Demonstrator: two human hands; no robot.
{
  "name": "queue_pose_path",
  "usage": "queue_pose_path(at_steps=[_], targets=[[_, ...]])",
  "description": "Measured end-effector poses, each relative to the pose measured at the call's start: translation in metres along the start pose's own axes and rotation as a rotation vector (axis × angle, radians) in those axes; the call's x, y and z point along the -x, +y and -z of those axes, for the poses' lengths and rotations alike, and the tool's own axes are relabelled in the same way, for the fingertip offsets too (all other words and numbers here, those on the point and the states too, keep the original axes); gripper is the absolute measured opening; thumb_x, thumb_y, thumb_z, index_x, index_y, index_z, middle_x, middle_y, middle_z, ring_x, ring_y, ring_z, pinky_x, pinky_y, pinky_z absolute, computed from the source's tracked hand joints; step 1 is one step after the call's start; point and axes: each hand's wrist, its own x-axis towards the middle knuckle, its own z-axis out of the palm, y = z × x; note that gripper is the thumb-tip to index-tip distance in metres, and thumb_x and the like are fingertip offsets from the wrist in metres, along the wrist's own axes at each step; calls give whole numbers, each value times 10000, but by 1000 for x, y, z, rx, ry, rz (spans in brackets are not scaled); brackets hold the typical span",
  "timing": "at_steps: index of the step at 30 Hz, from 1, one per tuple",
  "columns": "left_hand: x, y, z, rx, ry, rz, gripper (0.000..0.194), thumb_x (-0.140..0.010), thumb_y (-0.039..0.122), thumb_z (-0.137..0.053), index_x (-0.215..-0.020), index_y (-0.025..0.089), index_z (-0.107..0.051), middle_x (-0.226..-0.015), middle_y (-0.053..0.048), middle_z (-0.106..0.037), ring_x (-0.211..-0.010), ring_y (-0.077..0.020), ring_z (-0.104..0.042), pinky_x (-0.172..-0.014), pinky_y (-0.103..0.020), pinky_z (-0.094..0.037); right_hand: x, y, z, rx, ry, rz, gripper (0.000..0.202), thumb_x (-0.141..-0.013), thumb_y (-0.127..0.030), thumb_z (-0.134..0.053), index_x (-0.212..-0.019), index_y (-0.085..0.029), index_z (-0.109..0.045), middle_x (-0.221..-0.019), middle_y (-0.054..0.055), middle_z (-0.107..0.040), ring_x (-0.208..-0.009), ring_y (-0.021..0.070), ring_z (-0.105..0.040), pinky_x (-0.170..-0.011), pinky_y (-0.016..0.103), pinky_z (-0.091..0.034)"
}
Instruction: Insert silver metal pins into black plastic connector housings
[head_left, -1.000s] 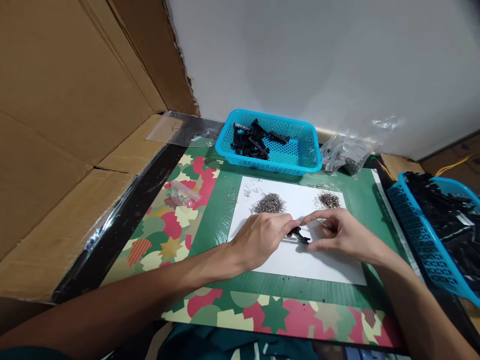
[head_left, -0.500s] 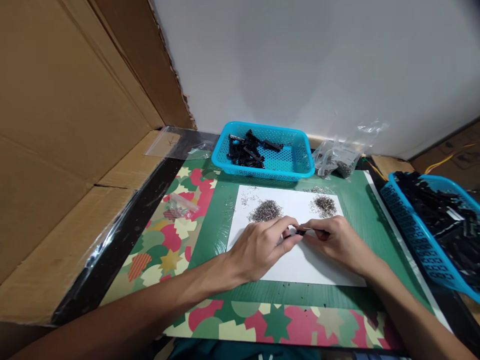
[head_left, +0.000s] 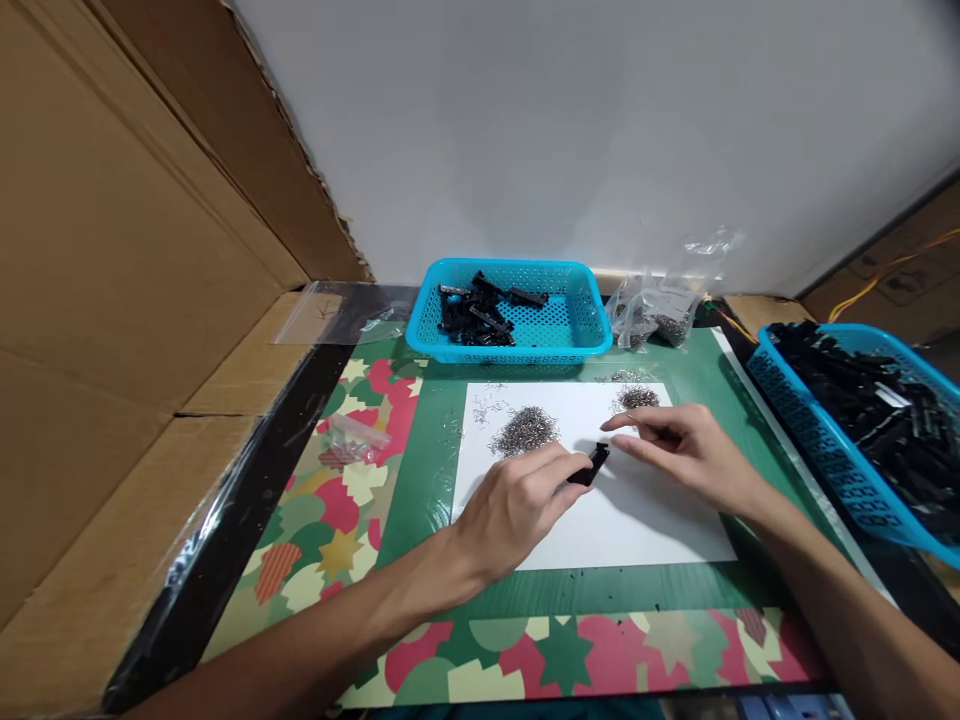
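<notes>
My left hand is closed on a small black plastic part, whose notched end sticks out past the fingertips over the white paper. To the right of that part, my right hand hovers with thumb and forefinger apart and no object visible between them. A heap of tiny metal pieces lies on the paper just beyond my left hand. Another, smaller heap of metal pieces lies beyond my right hand.
At the back stands a blue basket with several black parts. A fuller blue basket is at the right. Plastic bags of metal pieces lean by the wall. A small clear bag rests on the patterned mat. Cardboard walls the left.
My right hand has come away from the black part and its fingers have parted. The left hand has kept hold of the part, which now shows more fully. The view has shifted slightly.
</notes>
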Motion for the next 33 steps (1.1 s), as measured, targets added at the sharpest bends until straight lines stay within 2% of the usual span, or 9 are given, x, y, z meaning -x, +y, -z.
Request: queue_pose_path(at_steps=[4, 6, 8, 10, 12, 15, 17, 26, 33], targets=[[2, -1, -2, -32, 10, -43, 227, -1055, 205, -605, -1255, 159, -703, -1016, -68, -757, -881, -200, -756, -752, -313, -623, -2, 1, 1, -98, 97, 38, 492, -1079, -547, -478, -1083, -207, -834, -766, 57, -640, -833, 234, -643, -762, 346, -485], [3, -1, -2, -66, 12, -60, 296, -1056, 204, -606, -1341, 154, -670, -1040, -74, -763, -891, -207, -765, -754, -324, -636, -3, 1, -1, -114, 127, 115, 462, -1091, -526, -469, -1123, -243, -833, -1000, 89, -687, -1012, 252, -656, -904, 378, -497], [3, -1, -2, -96, 18, -67, 362, -1060, 211, -602, -1416, 149, -625, -1047, -77, -766, -888, -209, -767, -747, -329, -643, -5, 2, -3, -93, 168, 160, 442, -1083, -537, -492, -1113, -269, -841, -1125, 99, -673, -1096, 261, -632, -986, 400, -479], [3, -1, -2, -105, 13, -66, 361, -1063, 216, -597, -1417, 151, -622, -1034, -72, -765, -891, -208, -765, -751, -328, -645, -6, 4, -5, -98, 222, 120, 467, -1071, -574, -500, -1076, -256, -842, -1041, 95, -690, -971, 242, -638, -907, 388, -501], [3, 0, -2, -103, 0, -62, 315, -1063, 213, -595, -1368, 161, -654, -1030, -69, -761, -902, -206, -764, -768, -322, -645, -6, 6, -8, -176, 248, 34, 528, -1062, -617, -492, -1028, -207, -823, -853, 77, -701, -755, 204, -621, -747, 354, -505], [3, 0, -1, -102, -21, -55, 267, -1060, 208, -600, -1310, 171, -687, -1058, -76, -757, -923, -205, -766, -794, -311, -641, -8, 5, -13, -319, 203, -76, 592, -1027, -676, -521, -888, -155, -763, -635, 44, -664, -539, 165, -585, -584, 316, -471], [3, 0, -1, -112, -29, -56, 259, -1059, 211, -601, -1299, 174, -693, -1053, -74, -752, -915, -202, -764, -778, -303, -637, -9, 4, -16, -369, 146, -115, 588, -995, -689, -573, -801, -153, -719, -621, 51, -679, -492, 159, -597, -534, 305, -470], [2, 1, -1, -133, -42, -49, 250, -1081, 248, -569, -1280, 172, -700, -1019, -72, -741, -895, -195, -755, -752, -295, -626, -13, 5, -20, -522, 78, -179, 554, -920, -687, -691, -756, -158, -664, -670, 61, -707, -516, 171, -676, -530, 299, -557], [2, 0, -2, -127, -40, -47, 252, -1081, 245, -572, -1286, 164, -694, -1037, -76, -750, -890, -202, -757, -740, -311, -620, -13, 10, -7, -676, -40, -174, 367, -857, -479, -858, -953, -179, -667, -766, 37, -738, -677, 177, -712, -690, 309, -575]])
